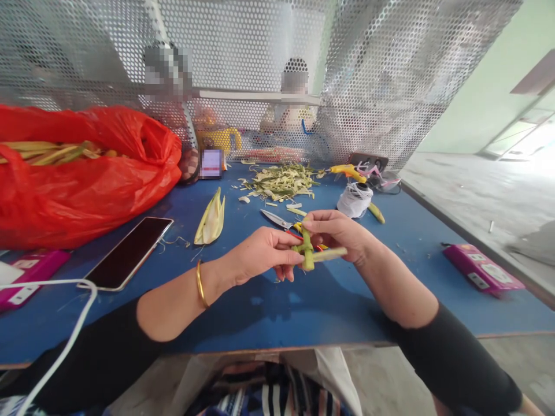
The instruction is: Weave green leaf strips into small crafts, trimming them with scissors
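One red plastic bag (108, 199) holding husk strips (56, 153), one dark-screened phone (128, 252) and one pale husk (210, 219), on blue surface (243, 323). One left hand (269, 252), grip pinching one folded green strip (308, 254), raised above the surface near scissors (275, 218); one right hand (340, 232), grip closed on the same strip's upper end. One white thread spool (354, 200); one purple pack (483, 268), far right.

Workshop: blue worktable (433, 231), scissors (276, 219), spool (353, 201)
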`<state>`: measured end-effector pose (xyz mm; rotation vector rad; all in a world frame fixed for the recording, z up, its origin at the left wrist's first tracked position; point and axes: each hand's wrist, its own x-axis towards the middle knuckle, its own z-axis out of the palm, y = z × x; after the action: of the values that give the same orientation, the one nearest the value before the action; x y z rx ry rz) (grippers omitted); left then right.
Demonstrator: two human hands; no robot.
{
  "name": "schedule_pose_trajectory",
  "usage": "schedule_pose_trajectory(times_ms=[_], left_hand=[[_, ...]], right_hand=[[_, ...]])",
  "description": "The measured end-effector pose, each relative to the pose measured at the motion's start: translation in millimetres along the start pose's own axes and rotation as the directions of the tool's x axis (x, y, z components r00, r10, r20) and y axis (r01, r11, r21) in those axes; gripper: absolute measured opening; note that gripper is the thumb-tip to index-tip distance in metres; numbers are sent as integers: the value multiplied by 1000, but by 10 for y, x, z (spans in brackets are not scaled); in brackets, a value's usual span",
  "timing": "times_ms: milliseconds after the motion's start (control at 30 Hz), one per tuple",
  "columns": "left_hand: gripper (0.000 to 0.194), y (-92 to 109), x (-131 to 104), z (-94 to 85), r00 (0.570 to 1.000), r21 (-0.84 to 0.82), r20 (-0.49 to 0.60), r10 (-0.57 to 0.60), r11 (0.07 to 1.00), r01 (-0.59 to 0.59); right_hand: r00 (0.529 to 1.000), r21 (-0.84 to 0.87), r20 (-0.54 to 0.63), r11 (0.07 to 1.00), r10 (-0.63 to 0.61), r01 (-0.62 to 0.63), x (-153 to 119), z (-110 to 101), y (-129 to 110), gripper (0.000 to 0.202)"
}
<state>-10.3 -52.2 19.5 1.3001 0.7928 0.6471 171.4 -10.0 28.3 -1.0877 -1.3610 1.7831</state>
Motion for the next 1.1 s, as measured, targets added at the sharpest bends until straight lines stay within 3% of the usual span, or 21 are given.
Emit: schedule_pose_trajectory(times_ms=[133,267,400,500,567,667,733,833,900,1000,1100], left_hand=[[16,-31,-13,15,989,-19,135,-68,997,71],[16,-41,-7,-3,996,-67,68,-57,996,62],[14,-21,0,-16,998,-119,25,-66,991,68],[11,-8,19,-20,992,-229,-81,-94,971,73],[9,-7,41,-33,979,-304,-178,-101,952,43],[6,-19,77,-64,955,-352,-277,-105,936,0],[6,-31,91,-80,952,-357,-288,-107,934,-3],[9,-46,97,-87,967,-346,-224,-125,937,41],[9,-52,99,-87,967,-348,-213,-136,936,55],[8,-58,107,-83,951,-366,-281,-130,930,19],[8,-57,112,-79,946,-383,-286,-154,923,35]], right_hand=[[996,107,-89,994,-19,29,110,-53,48,36],[974,209,-220,973,-50,97,184,-32,118,36],[934,200,-326,954,-149,222,204,-14,154,33],[932,90,-339,982,-127,167,200,-25,150,23],[927,-15,-332,983,-176,181,168,-14,124,24],[943,-111,-134,950,-305,292,81,60,78,36],[929,-139,-60,925,-365,354,29,129,70,28],[879,-199,-146,884,-454,423,13,195,103,20],[861,-184,-237,891,-451,416,37,201,137,26],[866,-52,-351,930,-358,363,85,175,171,31],[902,27,-355,962,-245,271,128,141,186,35]])
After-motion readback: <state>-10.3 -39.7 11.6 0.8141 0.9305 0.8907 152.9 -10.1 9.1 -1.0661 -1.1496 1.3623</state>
